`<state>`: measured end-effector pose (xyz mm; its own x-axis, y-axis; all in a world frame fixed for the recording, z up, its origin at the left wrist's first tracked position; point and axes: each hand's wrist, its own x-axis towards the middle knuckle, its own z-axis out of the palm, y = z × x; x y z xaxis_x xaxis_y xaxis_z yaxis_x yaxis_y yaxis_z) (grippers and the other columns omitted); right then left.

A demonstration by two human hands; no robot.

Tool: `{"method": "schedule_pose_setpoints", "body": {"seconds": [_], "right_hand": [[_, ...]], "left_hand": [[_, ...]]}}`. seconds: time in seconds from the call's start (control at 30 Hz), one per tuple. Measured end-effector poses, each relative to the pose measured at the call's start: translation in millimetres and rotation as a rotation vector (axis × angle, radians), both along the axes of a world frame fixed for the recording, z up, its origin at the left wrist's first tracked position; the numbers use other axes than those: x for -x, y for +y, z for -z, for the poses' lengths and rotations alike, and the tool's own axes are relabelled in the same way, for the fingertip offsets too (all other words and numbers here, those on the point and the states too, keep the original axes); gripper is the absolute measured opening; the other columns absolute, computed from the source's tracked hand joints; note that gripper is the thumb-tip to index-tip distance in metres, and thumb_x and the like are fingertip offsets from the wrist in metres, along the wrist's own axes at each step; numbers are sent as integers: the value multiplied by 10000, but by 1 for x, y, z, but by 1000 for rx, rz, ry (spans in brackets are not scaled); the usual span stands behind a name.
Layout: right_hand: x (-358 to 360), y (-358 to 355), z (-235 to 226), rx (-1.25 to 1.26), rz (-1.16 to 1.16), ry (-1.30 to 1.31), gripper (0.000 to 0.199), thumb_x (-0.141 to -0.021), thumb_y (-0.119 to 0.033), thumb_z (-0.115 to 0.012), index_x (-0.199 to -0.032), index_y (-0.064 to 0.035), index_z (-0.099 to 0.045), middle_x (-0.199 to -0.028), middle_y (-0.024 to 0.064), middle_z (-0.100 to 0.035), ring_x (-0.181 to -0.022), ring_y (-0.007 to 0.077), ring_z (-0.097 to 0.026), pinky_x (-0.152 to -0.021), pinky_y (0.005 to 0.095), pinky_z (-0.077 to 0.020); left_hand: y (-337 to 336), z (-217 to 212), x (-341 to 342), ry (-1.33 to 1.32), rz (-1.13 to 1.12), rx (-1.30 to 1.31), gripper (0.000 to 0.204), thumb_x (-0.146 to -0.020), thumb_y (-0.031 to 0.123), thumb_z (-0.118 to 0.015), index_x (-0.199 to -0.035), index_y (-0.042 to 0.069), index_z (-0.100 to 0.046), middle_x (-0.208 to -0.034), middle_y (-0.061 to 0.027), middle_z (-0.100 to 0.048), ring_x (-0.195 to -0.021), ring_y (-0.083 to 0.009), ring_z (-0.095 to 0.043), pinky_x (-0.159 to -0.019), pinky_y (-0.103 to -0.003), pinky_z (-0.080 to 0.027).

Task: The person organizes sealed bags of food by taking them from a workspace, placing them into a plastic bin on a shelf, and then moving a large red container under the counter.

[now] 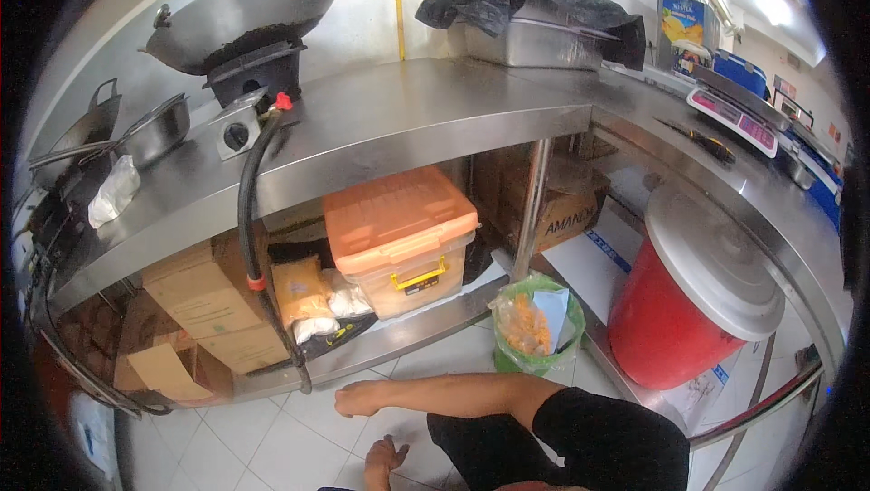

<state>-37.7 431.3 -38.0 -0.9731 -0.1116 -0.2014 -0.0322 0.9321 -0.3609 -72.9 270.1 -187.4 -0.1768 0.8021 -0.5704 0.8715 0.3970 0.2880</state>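
Note:
My right arm reaches leftward from a black sleeve, and my right hand [359, 398] is over the white tiled floor, in front of the lower shelf. Its fingers are curled closed and nothing shows in them. Lower in the picture is my left hand [384, 456], its fingers loosely bent and apart, with no object in it. Nearest to the right hand are the end of a black hose [303, 373] and the lower shelf's front edge [362, 348]. A clear storage box with an orange lid [399, 210] sits on that shelf beside a bag of orange stuff [303, 290].
Above runs a steel counter [381, 101] with a large wok [245, 15] on a burner. Cardboard boxes [204, 296] fill the lower left. Right of my arm stand a green-lined bin [535, 359] and a red drum [671, 310] with a grey lid. A scale [732, 119] is farther right.

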Motion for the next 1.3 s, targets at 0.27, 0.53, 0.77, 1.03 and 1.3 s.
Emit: {"method": "schedule_pose_setpoints", "body": {"seconds": [0.27, 0.53, 0.77, 1.03, 1.3], "right_hand": [[-4, 5, 15, 32, -6, 106, 212, -782, -50, -630, -992, -40, -653, -1078, 213, -626, -1004, 384, -630, -801, 461, -521], [-9, -3, 1, 83, -5, 86, 280, -756, 20, -643, -1024, -60, -651, -1109, 206, -619, -1023, 372, -626, -815, 457, -522], [-7, -2, 9, 90, -3, 95, 389, -702, 90, -669, -1058, -67, -664, -1146, 192, -615, -1048, 356, -634, -816, 444, -536], [-9, -1, 10, 117, -4, 26, 424, -720, 79, -662, -1110, -83, -631, -1180, 172, -580, -1098, 355, -597, -886, 430, -512], [-8, -5, -1, 79, -14, -10, 414, -726, 65, -666, -1110, -83, -626, -1180, 184, -576, -1078, 360, -608, -862, 440, -517]], "left_hand": [[-6, -11, -5, -26, -34, -88, 788, -875, 557, -596, -1359, -48, -451, -1225, -308, -599, -1193, -407, -568, -1021, -458, -465], [-17, -13, -1, -32, -87, -87, 744, -880, 534, -601, -1365, -12, -461, -1233, -322, -587, -1189, -417, -568, -1019, -459, -467], [-12, -18, -1, -29, -53, -43, 747, -886, 521, -599, -1356, -43, -459, -1217, -312, -603, -1175, -414, -579, -1022, -459, -463], [-8, -24, -6, -27, -46, -34, 743, -899, 510, -589, -1363, -53, -446, -1240, -315, -590, -1199, -411, -563, -1032, -461, -451], [-12, -22, -3, -21, -52, -10, 754, -914, 539, -545, -1374, -47, -432, -1268, -282, -587, -1237, -389, -534, -1058, -442, -426]]}}
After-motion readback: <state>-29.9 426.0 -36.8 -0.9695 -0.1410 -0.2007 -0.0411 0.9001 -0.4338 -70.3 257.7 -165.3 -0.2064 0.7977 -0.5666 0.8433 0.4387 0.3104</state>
